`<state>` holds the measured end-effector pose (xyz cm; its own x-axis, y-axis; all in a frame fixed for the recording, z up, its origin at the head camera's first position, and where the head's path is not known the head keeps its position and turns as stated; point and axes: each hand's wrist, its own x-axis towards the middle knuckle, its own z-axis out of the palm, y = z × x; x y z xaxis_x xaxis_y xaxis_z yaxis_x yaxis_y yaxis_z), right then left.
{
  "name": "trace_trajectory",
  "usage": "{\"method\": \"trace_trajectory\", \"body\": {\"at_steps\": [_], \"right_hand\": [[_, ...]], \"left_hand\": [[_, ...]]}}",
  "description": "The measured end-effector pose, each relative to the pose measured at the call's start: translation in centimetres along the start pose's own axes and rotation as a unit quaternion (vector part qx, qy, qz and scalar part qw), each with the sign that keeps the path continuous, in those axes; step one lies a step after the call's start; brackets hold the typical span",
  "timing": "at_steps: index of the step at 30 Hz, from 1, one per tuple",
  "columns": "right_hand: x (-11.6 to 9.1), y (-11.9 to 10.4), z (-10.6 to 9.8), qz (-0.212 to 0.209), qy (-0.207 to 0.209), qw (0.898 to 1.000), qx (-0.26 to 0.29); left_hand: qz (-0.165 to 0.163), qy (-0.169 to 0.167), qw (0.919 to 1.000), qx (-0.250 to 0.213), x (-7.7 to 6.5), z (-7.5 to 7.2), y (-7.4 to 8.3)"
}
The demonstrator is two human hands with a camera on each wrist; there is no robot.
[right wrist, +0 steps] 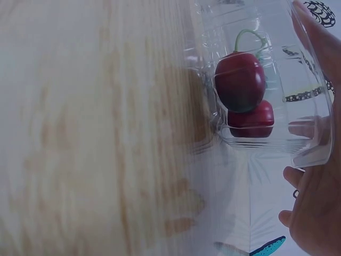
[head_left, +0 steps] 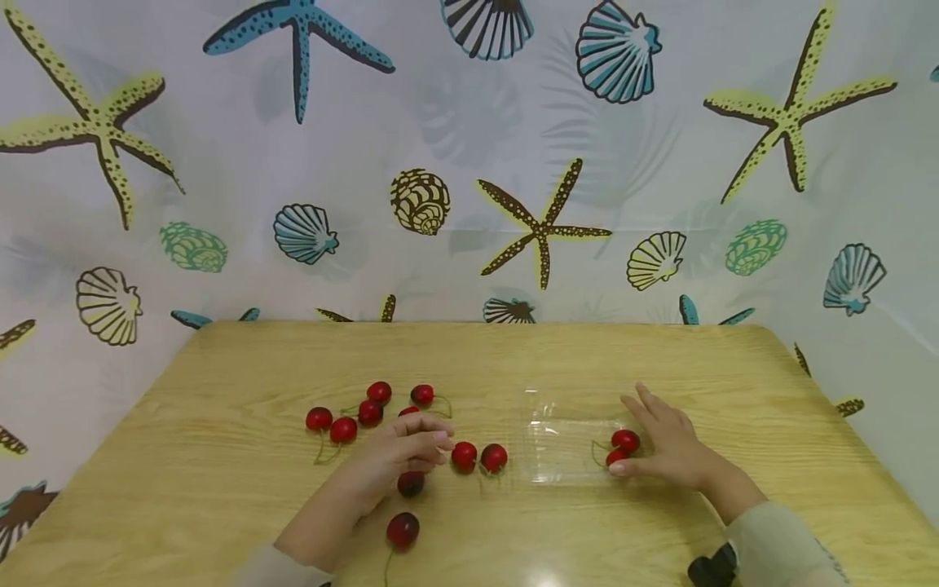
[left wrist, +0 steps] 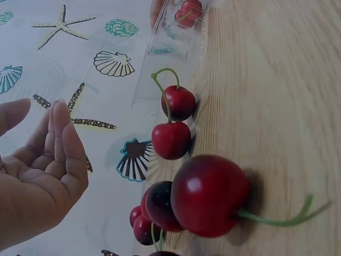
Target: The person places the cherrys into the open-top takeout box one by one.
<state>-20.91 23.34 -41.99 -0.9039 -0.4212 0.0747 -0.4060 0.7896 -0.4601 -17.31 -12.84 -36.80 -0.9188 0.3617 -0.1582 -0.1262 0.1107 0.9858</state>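
My left hand hovers among the cherries left of a clear plastic box, its fingers loosely bent. In the left wrist view that hand holds nothing. My right hand spans the right end of the clear plastic box, thumb at the near side and fingers at the far side. Two cherries lie inside the box, next to the right hand. Two more cherries lie between the box and the left hand. A dark red cherry sits partly under the left hand.
Several stemmed cherries are scattered on the wooden table, left of and beyond the left hand. Nearest the front edge lies one cherry. A cloth printed with shells and starfish hangs behind the table.
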Motion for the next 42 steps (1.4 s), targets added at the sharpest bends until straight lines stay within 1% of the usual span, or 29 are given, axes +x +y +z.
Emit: {"method": "trace_trajectory", "body": {"at_steps": [6, 11, 19, 24, 28, 31, 37, 42], "right_hand": [[-0.1, -0.2, 0.1, -0.004, 0.003, 1.0, -0.004], [0.0, -0.1, 0.1, 0.0, 0.0, 1.0, -0.008], [0.1, 0.1, 0.0, -0.001, 0.001, 1.0, -0.011], [0.1, 0.0, -0.1, -0.003, 0.002, 1.0, -0.012], [0.1, 0.0, 0.0, -0.003, 0.002, 1.0, -0.012], [0.0, 0.0, 0.0, -0.002, 0.003, 1.0, -0.01], [-0.1, 0.0, 0.1, -0.008, 0.007, 1.0, -0.013], [0.0, 0.0, 0.0, -0.007, 0.003, 1.0, -0.012]], "left_hand": [[-0.006, 0.029, 0.9995, 0.008, -1.1, -1.6, -0.2], [-0.006, 0.036, 0.9993, 0.007, -1.7, -3.1, -0.4], [-0.026, 0.068, 0.9974, 0.003, -2.8, -5.0, -0.8], [-0.034, 0.086, 0.9957, 0.003, -3.3, -6.0, -0.9], [-0.029, 0.087, 0.9958, 0.002, -3.7, -6.7, -1.0], [-0.031, 0.094, 0.995, 0.001, -3.9, -7.2, -1.1], [-0.039, 0.103, 0.9939, 0.0, -4.1, -8.0, -1.4], [-0.043, 0.108, 0.9932, -0.002, -4.1, -8.7, -1.5]]}}
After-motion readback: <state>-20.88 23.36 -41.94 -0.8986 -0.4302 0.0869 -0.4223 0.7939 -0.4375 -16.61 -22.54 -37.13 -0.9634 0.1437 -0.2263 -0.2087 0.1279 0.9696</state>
